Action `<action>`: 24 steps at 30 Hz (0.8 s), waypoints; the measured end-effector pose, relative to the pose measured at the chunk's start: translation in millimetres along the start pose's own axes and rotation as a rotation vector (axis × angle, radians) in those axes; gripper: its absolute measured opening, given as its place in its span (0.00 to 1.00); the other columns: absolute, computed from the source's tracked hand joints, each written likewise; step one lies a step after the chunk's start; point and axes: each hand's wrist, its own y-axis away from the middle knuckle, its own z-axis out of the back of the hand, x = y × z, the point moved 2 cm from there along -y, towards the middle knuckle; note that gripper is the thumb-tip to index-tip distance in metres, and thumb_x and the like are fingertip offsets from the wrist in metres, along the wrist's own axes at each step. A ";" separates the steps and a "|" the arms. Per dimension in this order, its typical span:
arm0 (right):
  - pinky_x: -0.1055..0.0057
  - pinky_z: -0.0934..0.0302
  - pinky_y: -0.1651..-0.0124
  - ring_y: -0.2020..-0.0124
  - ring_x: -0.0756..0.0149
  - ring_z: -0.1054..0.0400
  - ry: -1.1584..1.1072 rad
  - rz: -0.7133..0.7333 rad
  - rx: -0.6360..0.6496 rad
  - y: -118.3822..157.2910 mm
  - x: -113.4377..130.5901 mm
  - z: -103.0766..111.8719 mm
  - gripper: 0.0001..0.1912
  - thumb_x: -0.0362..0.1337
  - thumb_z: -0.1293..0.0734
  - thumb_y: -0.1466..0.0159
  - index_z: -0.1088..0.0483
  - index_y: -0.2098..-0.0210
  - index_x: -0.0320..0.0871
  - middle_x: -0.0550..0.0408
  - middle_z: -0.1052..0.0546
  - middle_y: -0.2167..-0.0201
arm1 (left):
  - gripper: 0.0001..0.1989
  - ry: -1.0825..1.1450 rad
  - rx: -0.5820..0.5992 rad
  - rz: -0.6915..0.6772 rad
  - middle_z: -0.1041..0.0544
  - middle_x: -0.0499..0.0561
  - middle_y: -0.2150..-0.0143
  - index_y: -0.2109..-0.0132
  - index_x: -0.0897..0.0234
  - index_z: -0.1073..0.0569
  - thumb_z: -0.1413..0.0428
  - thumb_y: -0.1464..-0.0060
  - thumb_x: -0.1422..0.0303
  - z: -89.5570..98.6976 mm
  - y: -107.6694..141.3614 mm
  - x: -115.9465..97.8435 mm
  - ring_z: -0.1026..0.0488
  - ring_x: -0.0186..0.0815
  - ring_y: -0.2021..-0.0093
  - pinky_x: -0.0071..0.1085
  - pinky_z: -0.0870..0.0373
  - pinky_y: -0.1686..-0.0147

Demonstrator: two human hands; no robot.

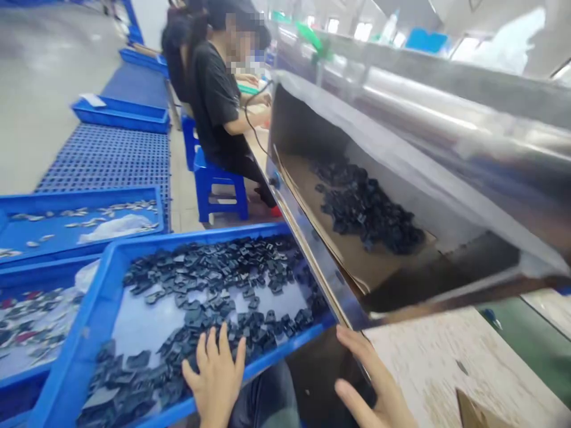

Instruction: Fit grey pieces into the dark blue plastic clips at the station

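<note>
Black pieces [196, 315], seemingly rubber | left-hand fingers [223, 351] splayed on them | right-hand fingers [354, 348] open, empty

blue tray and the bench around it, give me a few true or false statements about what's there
The left hand is at the near rim of the blue tray, by the dark pieces: true.
The right hand grips a dark piece: false, it is open beside the steel bin, with nothing visible in it.
More dark pieces lie on cardboard inside the steel bin: true.
The seated person wears a white shirt: false, the shirt is black.
</note>
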 end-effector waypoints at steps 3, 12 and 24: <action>0.62 0.42 0.43 0.40 0.61 0.44 0.079 0.068 -0.282 -89.0 15.9 -25.4 0.21 0.42 0.42 0.34 0.40 0.42 0.45 0.46 0.38 0.41 | 0.24 -0.037 0.025 -0.003 0.29 0.68 0.47 0.46 0.74 0.31 0.61 0.41 0.64 -6.5 -4.8 -0.7 0.36 0.51 0.43 0.57 0.47 0.45; 0.38 0.58 0.43 0.35 0.41 0.67 0.685 -0.659 -0.467 -281.5 -10.0 32.8 0.38 0.54 0.38 0.39 0.47 0.37 0.38 0.36 0.53 0.36 | 0.20 0.042 0.223 0.046 0.32 0.63 0.42 0.47 0.65 0.28 0.57 0.42 0.66 -10.9 -10.6 -0.2 0.33 0.48 0.44 0.52 0.41 0.46; 0.51 0.46 0.52 0.47 0.50 0.44 0.857 -0.726 -0.453 -336.1 -10.5 46.3 0.21 0.44 0.43 0.34 0.32 0.49 0.39 0.37 0.34 0.50 | 0.21 0.055 0.366 0.081 0.30 0.65 0.45 0.50 0.67 0.26 0.59 0.41 0.68 -14.5 -15.6 -0.9 0.29 0.48 0.48 0.45 0.33 0.52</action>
